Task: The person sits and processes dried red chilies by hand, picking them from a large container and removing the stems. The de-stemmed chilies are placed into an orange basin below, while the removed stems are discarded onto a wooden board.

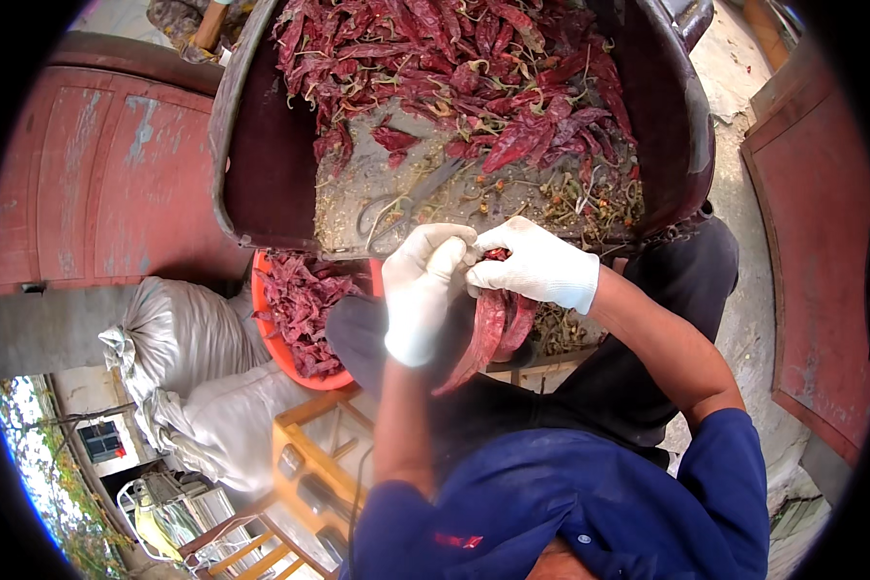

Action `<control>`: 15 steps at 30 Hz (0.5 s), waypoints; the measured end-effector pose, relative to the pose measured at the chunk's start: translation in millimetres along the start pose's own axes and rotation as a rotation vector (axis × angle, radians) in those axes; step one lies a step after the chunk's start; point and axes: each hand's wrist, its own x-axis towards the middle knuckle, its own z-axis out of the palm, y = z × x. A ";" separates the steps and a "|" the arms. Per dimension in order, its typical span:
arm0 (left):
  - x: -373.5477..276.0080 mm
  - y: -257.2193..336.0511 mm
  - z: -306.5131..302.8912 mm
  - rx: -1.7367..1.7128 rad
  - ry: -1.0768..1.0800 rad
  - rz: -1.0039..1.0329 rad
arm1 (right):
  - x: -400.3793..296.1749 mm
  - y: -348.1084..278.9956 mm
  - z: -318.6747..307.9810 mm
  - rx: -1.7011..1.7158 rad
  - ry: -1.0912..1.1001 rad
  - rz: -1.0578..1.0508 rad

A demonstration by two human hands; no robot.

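Note:
My right hand (536, 264), in a white knit glove, grips a small bunch of dried red chili peppers (487, 330) whose long bodies hang below the fingers. My left hand (424, 290), gloved alike, meets it at the top of the bunch with thumb and fingers drawn together. Whatever lies between those left fingertips is hidden. Just beyond the hands, metal scissors (435, 181) rest on a dusty board (348, 192). A large heap of dried red chilies (435, 65) covers the far part of that board.
Dark raised walls (272, 145) flank the board. Cut stems (587, 199) lie at its right. An orange basin (267, 341) of chilies stands by my left knee, near white woven sacks (188, 333) and a wooden chair (290, 442). Red doors (116, 174) are at left.

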 end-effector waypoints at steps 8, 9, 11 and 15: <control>24.8 -19.7 -8.2 0.593 -0.078 0.000 | -13.8 13.6 35.9 -0.994 -0.183 -0.171; 34.8 -19.0 -11.3 0.535 -0.066 -0.040 | -12.5 8.7 30.2 -0.911 -0.136 -0.124; 57.4 -30.8 -31.7 0.586 0.116 0.053 | -8.6 -10.0 15.0 -0.741 -0.068 -0.051; 116.6 -44.8 -60.8 0.709 0.347 0.079 | -2.8 -5.0 5.1 -0.479 -0.056 -0.072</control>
